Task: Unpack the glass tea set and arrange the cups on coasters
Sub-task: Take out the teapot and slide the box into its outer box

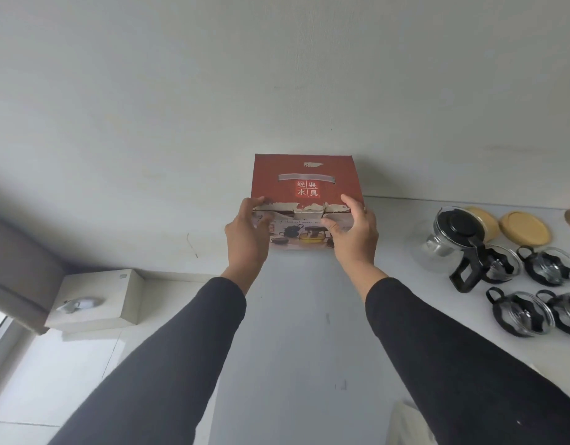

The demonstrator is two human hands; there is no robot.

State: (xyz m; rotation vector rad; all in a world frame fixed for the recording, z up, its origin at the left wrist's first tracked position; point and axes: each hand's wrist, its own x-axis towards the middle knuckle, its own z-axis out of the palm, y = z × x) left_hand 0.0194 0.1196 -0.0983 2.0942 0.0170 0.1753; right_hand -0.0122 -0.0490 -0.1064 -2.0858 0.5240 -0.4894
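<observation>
Both hands point(247, 232) point(354, 232) hold the red box point(304, 178) (teapot point(454, 242) at right).

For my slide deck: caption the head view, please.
Both hands grip the red tea-set box beside the glass teapot.
</observation>
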